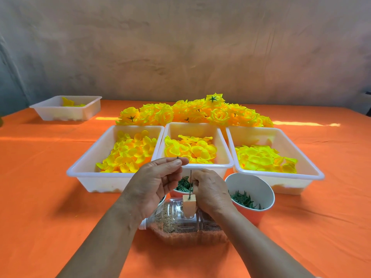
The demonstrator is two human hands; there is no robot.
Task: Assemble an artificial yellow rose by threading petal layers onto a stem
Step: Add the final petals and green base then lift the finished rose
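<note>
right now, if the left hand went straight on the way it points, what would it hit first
Likely the middle tray, at its front rim, just past the left hand; depth is unclear.

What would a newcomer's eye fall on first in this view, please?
Probably the heap of finished yellow roses at the far middle of the orange tablecloth, just behind three white trays of yellow petals. Close in front, the left hand pinches a tiny green piece, while the right hand pinches a thin stem standing upright in an orange block.
</note>
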